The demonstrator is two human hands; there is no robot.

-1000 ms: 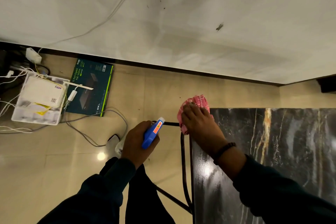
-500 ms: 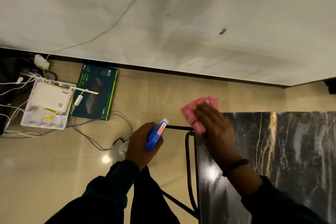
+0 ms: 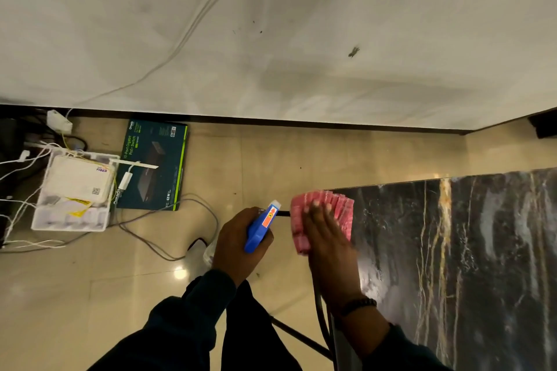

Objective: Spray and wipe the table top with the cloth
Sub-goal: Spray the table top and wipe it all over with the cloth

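Note:
A black marble table top with gold and white veins fills the lower right. At its far left corner lies a pink cloth, partly hanging over the edge. My right hand presses flat on the cloth with straight fingers. Left of the table, over the floor, my left hand grips a blue spray bottle with an orange label, its white nozzle pointing up and right toward the cloth.
A dark metal table frame runs under the left edge. On the beige floor at left lie a green network switch box, a white router in a tray and loose cables. A white wall stands behind.
My right hand flattened out on the cloth and slid it slightly along the table corner. The left hand kept the spray bottle in about the same place.

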